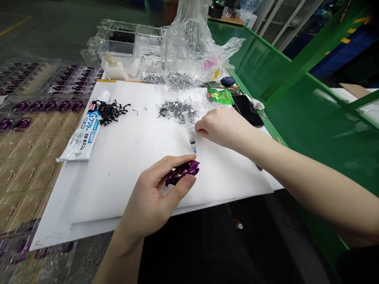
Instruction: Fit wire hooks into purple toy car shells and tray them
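Observation:
My left hand (160, 189) grips a shiny purple plastic part (184, 172) between thumb and fingers, above the near part of the white board (130, 189). My right hand (220, 125) is closed, its fingertips pinched low over the board. What they hold, if anything, is hidden. Just left of those fingertips is a clear syringe (192, 136) with a blue tip pointing toward the purple part. Beyond it lies a pile of small silver and black pieces (176, 110). A heap of black pieces (111, 112) sits at the board's left.
A white and blue glue tube (81, 136) lies along the left edge. Trays (26, 157) with purple parts stand further left. At the back are clear bins (118, 47), a pump bottle (114, 67) and plastic film (192, 43). A phone (248, 110) and green packet (220, 96) lie right.

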The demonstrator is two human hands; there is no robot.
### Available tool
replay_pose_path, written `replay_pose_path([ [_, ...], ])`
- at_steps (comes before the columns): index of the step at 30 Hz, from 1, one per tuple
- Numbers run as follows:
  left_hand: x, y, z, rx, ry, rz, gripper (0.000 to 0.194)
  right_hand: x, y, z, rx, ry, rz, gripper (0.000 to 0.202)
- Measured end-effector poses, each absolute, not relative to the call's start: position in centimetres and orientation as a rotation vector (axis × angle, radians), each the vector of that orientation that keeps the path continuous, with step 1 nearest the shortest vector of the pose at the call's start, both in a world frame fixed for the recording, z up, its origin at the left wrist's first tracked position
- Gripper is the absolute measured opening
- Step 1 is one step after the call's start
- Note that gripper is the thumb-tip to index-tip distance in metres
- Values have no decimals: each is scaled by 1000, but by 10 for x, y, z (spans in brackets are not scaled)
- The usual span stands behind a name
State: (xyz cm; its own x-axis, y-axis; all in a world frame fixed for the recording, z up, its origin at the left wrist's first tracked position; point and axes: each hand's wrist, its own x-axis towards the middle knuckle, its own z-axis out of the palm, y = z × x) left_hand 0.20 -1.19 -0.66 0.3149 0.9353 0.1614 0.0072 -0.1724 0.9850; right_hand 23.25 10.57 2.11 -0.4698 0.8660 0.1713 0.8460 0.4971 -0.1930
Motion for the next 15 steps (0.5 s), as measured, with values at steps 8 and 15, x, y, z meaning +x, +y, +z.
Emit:
replay_pose_path([
  [8,2,-13,-8,1304,961,1100,37,239,94,17,-1413,-2423,111,24],
  [15,2,-13,-5,1363,937,1065,25,245,38,13,-1024,-1918,454,21],
])
